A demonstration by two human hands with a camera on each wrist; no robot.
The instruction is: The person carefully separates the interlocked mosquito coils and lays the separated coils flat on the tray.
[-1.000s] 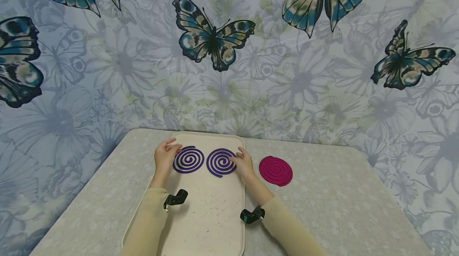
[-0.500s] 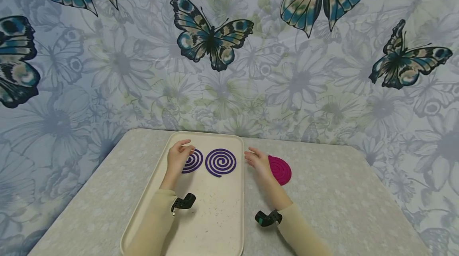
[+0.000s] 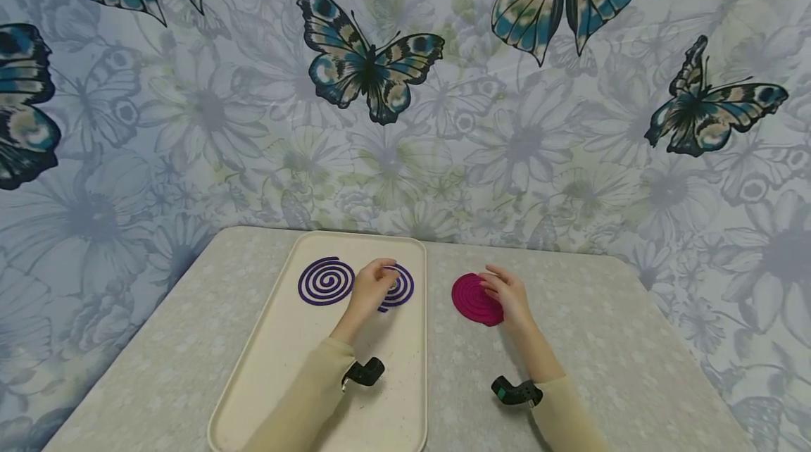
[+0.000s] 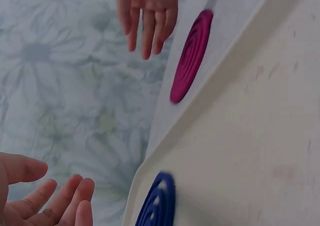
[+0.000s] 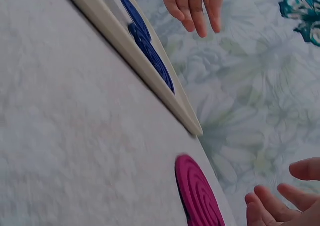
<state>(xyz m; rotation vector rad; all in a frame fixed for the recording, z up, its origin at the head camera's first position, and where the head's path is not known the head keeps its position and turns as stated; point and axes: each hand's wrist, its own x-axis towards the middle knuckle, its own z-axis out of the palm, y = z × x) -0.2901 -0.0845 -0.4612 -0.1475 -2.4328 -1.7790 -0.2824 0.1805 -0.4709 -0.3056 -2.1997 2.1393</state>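
Two flat purple spiral coils lie side by side at the far end of a cream tray (image 3: 317, 381). The left purple coil (image 3: 326, 281) shows whole; the right purple coil (image 3: 403, 286) is partly covered by my left hand (image 3: 370, 291), which hovers above the tray with loosely bent fingers and nothing in it. On the table right of the tray lies a tightly wound magenta coil (image 3: 474, 299). My right hand (image 3: 510, 298) is over its right edge, fingers relaxed and holding nothing. In the right wrist view, the magenta coil (image 5: 200, 193) sits apart from the fingertips (image 5: 254, 198).
Small dark crumbs are scattered on the tray's near part. The pale patterned table (image 3: 570, 339) ends at a wall covering (image 3: 532, 177) with butterflies and flowers. Each wrist carries a black camera mount (image 3: 516, 391).
Both hands have moved right. My left hand has passed from the left purple coil to over the right one; my right hand has left the tray for the magenta coil.
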